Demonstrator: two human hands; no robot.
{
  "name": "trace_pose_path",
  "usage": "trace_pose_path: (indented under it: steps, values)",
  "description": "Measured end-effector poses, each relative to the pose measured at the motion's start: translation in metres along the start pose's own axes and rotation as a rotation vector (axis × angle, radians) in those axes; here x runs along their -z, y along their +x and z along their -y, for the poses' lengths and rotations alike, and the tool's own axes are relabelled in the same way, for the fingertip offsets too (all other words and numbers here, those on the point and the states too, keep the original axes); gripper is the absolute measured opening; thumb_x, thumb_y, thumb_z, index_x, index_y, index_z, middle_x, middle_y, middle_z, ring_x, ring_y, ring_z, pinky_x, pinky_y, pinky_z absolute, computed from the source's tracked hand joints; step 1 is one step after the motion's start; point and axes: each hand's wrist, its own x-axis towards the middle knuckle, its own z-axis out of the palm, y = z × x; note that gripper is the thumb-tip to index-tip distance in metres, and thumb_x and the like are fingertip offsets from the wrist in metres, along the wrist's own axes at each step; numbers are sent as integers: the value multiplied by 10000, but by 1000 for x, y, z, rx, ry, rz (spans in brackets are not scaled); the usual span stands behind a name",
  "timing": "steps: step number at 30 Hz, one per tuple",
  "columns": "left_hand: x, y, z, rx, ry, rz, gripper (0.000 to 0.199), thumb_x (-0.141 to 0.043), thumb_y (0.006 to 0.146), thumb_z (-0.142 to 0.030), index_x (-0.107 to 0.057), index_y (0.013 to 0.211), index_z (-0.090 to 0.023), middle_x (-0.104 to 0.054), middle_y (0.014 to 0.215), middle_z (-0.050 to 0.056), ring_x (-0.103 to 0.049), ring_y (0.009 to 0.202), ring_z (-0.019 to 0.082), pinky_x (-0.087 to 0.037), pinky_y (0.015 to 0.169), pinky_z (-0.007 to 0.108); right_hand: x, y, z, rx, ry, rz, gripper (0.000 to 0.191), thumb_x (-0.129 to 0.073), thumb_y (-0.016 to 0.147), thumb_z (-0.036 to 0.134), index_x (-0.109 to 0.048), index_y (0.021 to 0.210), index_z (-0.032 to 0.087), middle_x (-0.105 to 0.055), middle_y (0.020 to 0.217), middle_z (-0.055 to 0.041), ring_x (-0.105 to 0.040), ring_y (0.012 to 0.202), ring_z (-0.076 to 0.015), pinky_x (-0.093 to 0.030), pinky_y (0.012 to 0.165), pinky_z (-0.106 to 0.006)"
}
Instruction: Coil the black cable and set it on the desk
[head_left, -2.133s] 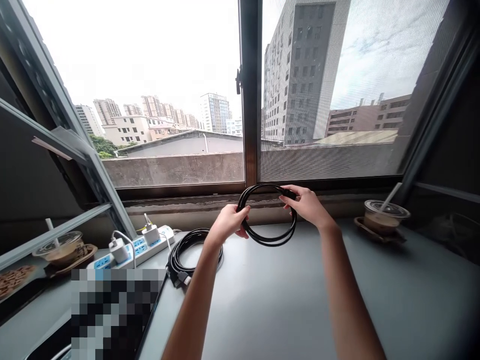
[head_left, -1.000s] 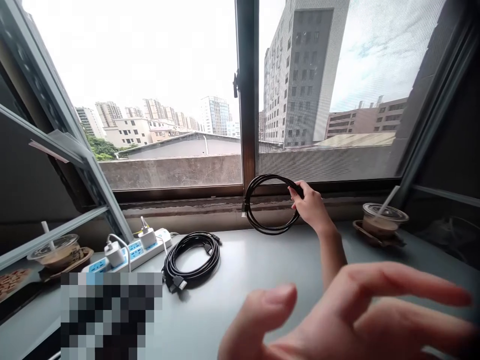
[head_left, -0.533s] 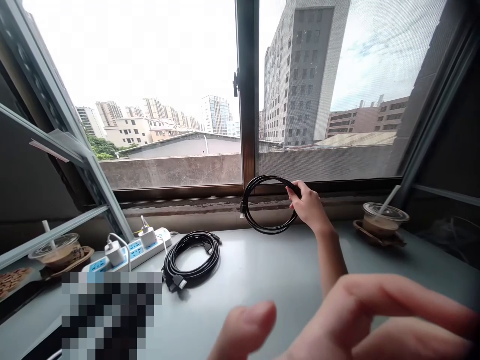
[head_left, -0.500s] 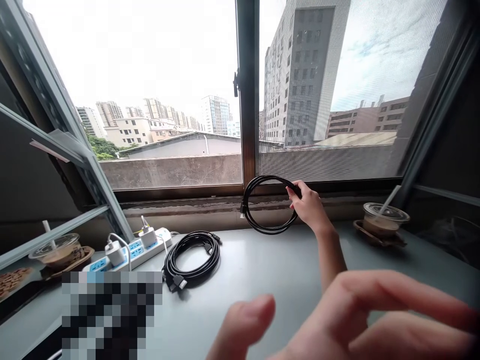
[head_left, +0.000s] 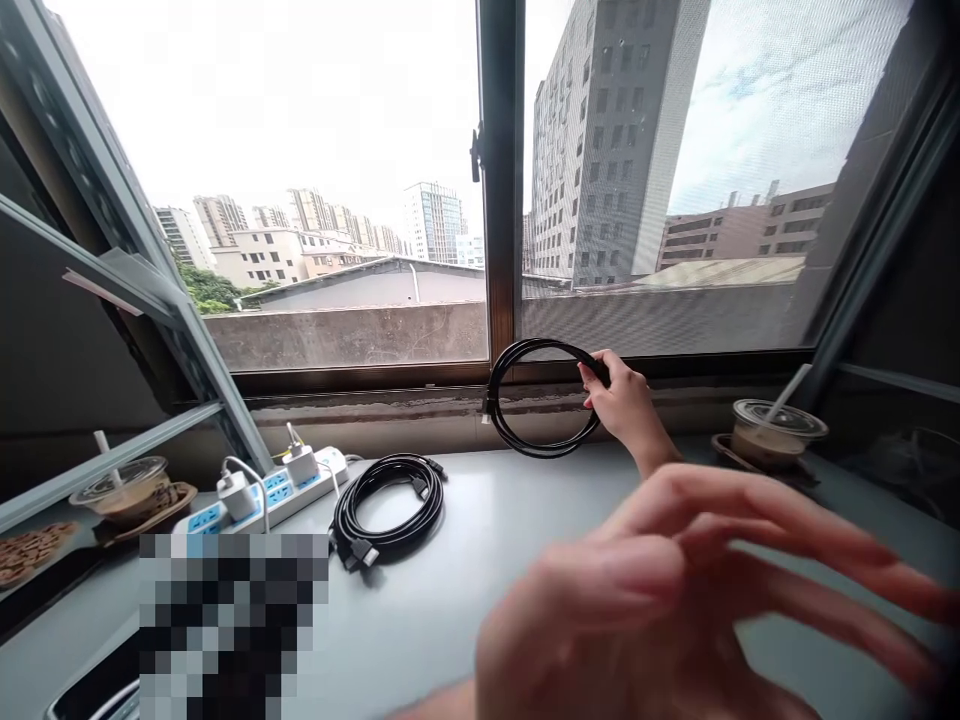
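1. The held coil [head_left: 495, 385], a ring of black cable, is held roughly upright just off the middle of the view, towards 4 o'clock, before the lower edge of the window; whether its bottom touches the desk [head_left: 457, 600] cannot be told
2. At about the ring's own 2 o'clock the cable is gripped by the right hand [head_left: 624, 395], whose thumb and fingers are closed around it (part of the grip is hidden)
3. A connector [head_left: 486, 411] with a light tip is seen near the ring's own 9 o'clock
4. The left hand [head_left: 637, 595] is shown large and blurred between 4 and 5 o'clock, close to the camera; its fingers are loosely spread and slightly bent, nothing is held in it, and part of the right forearm is covered by it
5. The second coil [head_left: 433, 510], also black, is laid flat at 7 o'clock, with plug ends seen at its own 7 and 2 o'clock
6. At 8 o'clock, near that coil, a power strip [head_left: 279, 491] is placed, with two white adapters [head_left: 301, 465] plugged in
7. Lidded drinks with straws are set at both sides: the left cup [head_left: 135, 496] between 8 and 9 o'clock, the right cup [head_left: 772, 440] between 3 and 4
8. The window is divided by a dark post [head_left: 501, 200] at 12 o'clock
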Motion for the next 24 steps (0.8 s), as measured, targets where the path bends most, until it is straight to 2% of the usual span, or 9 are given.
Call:
trace_pose_path:
  steps: [2,5,7,9,11,14,17,19,24]
  values:
    - [20,12,4,52,310,-133,542,-418,760,-626,-641,944,-168,-637,1051,108,-584,970,277,-471,738,326,-1,1,1,1,-22,-71,205,-460,863,362,-548,944,195,-640,720,-52,-602,552,-188,-428,605,-293]
    - [59,31,15,316,862,-411,633,-320,774,-700,-633,674,-160,-672,785,88,-612,767,238,-443,628,287,-2,1,4,-17,-22,-174,215,-458,864,369,-547,925,183,-636,692,-49,-592,542,-188,-428,624,-307]
    - [85,41,21,456,1127,-630,703,-230,768,-740,-603,608,-167,-672,708,95,-616,724,253,-430,640,307,-2,2,7,-28,16,-224,234,-450,865,389,-542,909,178,-625,671,-43,-588,531,-184,-432,608,-303]
    - [107,45,24,520,1268,-798,732,-172,757,-764,-591,634,-176,-673,665,100,-626,745,283,-425,685,337,-3,1,10,-34,68,-254,245,-446,866,404,-532,898,176,-609,650,-30,-584,503,-174,-433,580,-292]
    - [125,45,25,511,1239,-879,738,-157,744,-782,-594,778,-188,-679,639,72,-641,733,278,-426,725,354,-5,0,15,-37,127,-263,239,-448,867,402,-519,887,175,-593,633,-13,-576,464,-157,-431,551,-278]
    - [143,42,27,419,1052,-889,722,-207,724,-800,-527,968,-201,-687,631,22,-645,598,223,-453,701,341,-8,-1,21,-38,201,-265,226,-451,868,393,-500,882,174,-578,626,2,-568,434,-141,-427,510,-258]
    - [153,43,32,302,917,-928,636,-312,738,-764,-478,960,-191,-697,669,27,-631,522,190,-476,595,302,-13,-1,27,-46,253,-244,225,-446,871,395,-486,886,174,-568,620,9,-575,440,-142,-426,493,-253]
    - [158,46,35,223,836,-974,512,-373,793,-671,-467,924,-184,-705,720,44,-635,519,177,-480,537,278,-16,-2,30,-49,273,-215,231,-439,875,401,-482,892,175,-562,612,14,-579,445,-145,-425,490,-254]
    - [166,50,33,96,586,-991,289,-402,876,-446,-491,889,-171,-701,759,59,-648,525,173,-506,501,273,-21,-3,35,-30,278,-143,251,-431,881,411,-492,949,177,-572,619,14,-593,468,-151,-425,500,-258]
